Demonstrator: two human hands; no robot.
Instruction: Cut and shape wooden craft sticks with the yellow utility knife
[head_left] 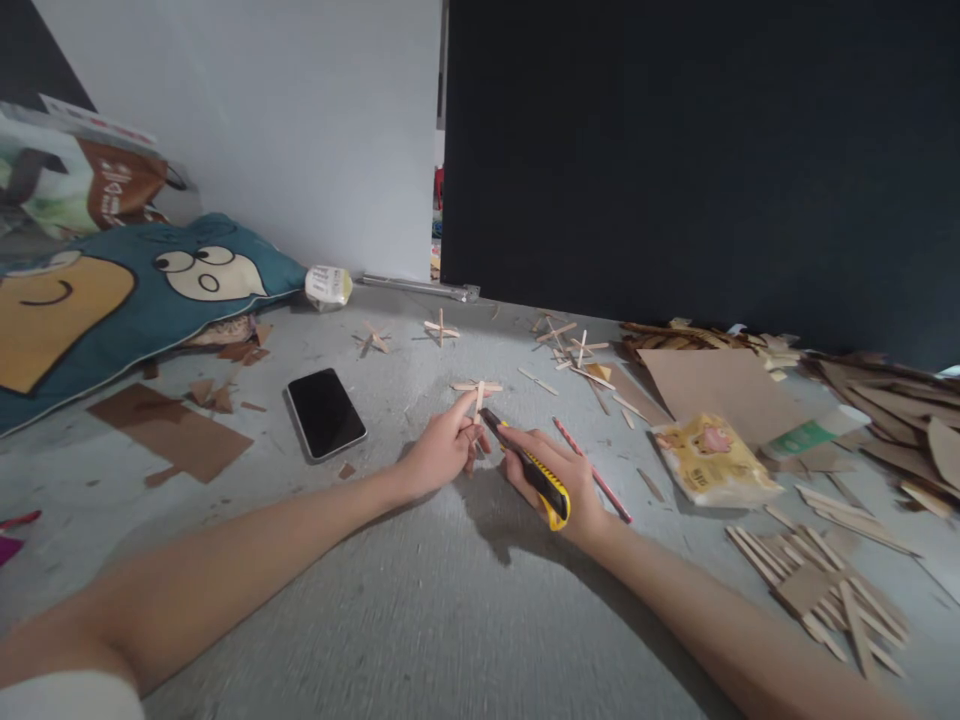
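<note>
Near the middle of the grey table, my left hand [442,452] pinches a small assembly of crossed wooden sticks [480,388]. Close on its right, my right hand [551,470] is wrapped round a yellow and black utility knife [553,488], whose front end points up and left toward the sticks, beside my left fingertips. Whether the blade touches the wood cannot be made out. Just beyond my right hand lies a red and white striped pencil [604,484]. More crossed-stick pieces [441,329] stand farther back on the table.
A black phone [326,414] and brown cardboard [176,432] lie to the left, by a blue cushion [225,275]. On the right are a yellow packet [712,462], a pile of wooden sticks [817,585] and cardboard scraps [885,400]. A dark panel [675,160] rises behind.
</note>
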